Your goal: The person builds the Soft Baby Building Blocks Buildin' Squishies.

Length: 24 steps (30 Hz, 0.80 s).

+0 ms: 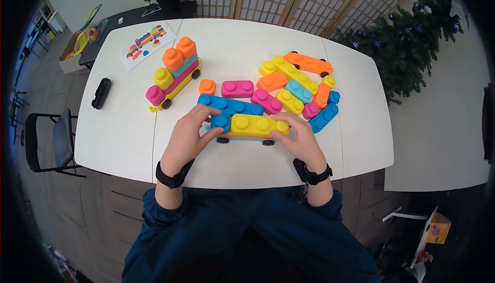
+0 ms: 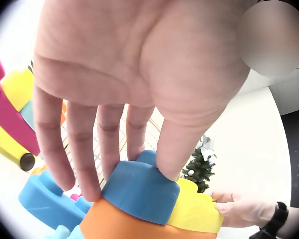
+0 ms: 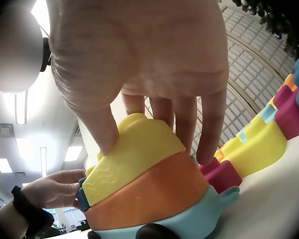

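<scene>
I have the left hand (image 1: 188, 131) pinching the small blue block (image 2: 139, 191) between thumb and fingers, and the right hand (image 1: 304, 138) gripping the right end of the long yellow block (image 1: 258, 124), thumb on the near side, fingers round the far one. Both blocks sit side by side on an orange layer (image 3: 149, 195), which rests on a light blue wheeled base (image 3: 194, 216) near the front edge of the table (image 1: 116, 143). Just behind it I see a long blue block (image 1: 230, 105), with a magenta block (image 1: 237, 89) farther back. Loose blocks cluster to the right, an orange wheeled base (image 1: 312, 63) behind them. To my left stands a second wheeled stack (image 1: 180, 83), near a printed sheet (image 1: 148, 51); a black object (image 1: 101, 93) lies farther left.
</scene>
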Motion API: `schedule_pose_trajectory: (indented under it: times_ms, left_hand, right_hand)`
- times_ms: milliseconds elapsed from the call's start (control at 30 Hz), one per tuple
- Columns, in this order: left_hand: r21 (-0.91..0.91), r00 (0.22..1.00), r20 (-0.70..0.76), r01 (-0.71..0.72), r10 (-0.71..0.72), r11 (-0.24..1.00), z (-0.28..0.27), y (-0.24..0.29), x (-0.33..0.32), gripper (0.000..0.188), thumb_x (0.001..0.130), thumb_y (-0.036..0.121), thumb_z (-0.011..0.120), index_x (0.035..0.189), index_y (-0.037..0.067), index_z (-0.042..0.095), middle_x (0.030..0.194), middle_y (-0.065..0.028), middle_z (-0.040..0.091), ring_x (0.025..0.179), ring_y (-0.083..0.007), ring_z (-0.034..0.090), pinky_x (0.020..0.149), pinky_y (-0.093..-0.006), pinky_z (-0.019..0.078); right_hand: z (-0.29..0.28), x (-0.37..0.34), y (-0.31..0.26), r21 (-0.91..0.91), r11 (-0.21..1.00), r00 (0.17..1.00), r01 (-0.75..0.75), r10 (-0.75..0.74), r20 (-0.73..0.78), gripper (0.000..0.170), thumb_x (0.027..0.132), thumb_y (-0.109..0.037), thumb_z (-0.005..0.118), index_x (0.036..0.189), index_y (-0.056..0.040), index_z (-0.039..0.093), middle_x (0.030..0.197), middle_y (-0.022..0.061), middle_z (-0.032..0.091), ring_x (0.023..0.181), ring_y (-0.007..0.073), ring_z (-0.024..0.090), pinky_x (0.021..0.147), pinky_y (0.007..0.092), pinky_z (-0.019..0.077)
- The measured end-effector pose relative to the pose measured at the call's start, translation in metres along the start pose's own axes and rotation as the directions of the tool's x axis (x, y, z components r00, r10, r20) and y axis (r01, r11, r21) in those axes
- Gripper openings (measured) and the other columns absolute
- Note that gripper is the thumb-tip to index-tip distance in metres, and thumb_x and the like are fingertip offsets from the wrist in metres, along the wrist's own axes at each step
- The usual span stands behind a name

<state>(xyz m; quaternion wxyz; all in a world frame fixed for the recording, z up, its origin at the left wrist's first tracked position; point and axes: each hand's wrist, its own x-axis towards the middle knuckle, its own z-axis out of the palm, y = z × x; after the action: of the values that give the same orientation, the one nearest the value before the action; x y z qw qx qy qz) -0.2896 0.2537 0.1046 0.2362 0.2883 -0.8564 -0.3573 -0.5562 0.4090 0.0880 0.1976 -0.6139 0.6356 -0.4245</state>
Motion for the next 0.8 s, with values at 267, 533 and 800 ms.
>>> schedule_pose_trajectory:
  times_ms: [267, 533, 800]
  left_hand:
    - [-0.045, 0.999, -0.012, 0.043, -0.044, 0.998, 0.000, 0.001, 0.000, 0.035, 0.083, 0.013, 0.083, 0.114, 0.007, 0.067, 0.104, -0.0087, 0.068, 0.092, -0.0247, 0.070, 0.077, -0.0343, 0.0559]
    - [-0.080, 0.998, -0.009, 0.064, -0.065, 0.995, 0.002, -0.001, 0.001, 0.035, 0.083, 0.016, 0.083, 0.114, 0.008, 0.067, 0.105, -0.0079, 0.068, 0.091, -0.0235, 0.070, 0.076, -0.0335, 0.0558]
    - [-0.101, 0.993, 0.036, 0.111, -0.108, 0.989, 0.000, 0.000, 0.001, 0.038, 0.083, 0.012, 0.083, 0.116, 0.007, 0.065, 0.111, -0.0074, 0.067, 0.095, -0.0227, 0.068, 0.079, -0.0330, 0.0564]
  right_hand:
    - [0.003, -0.002, -0.004, 0.062, 0.997, 0.999, -0.050, 0.050, -0.012, 0.037, 0.089, -0.010, 0.079, 0.123, -0.0031, 0.067, 0.120, 0.0120, 0.071, 0.111, 0.0262, 0.067, 0.094, 0.0330, 0.0512]
    - [0.008, -0.008, -0.003, -0.042, 0.999, 0.996, 0.014, -0.017, -0.088, 0.042, 0.089, -0.015, 0.079, 0.127, -0.0047, 0.066, 0.124, 0.0149, 0.069, 0.113, 0.0321, 0.068, 0.098, 0.0358, 0.0525]
    - [-0.006, -0.012, -0.001, -0.050, 0.996, 0.989, -0.079, 0.072, -0.128, 0.043, 0.086, -0.014, 0.082, 0.126, -0.0062, 0.068, 0.120, 0.0124, 0.071, 0.105, 0.0273, 0.070, 0.087, 0.0332, 0.0560]
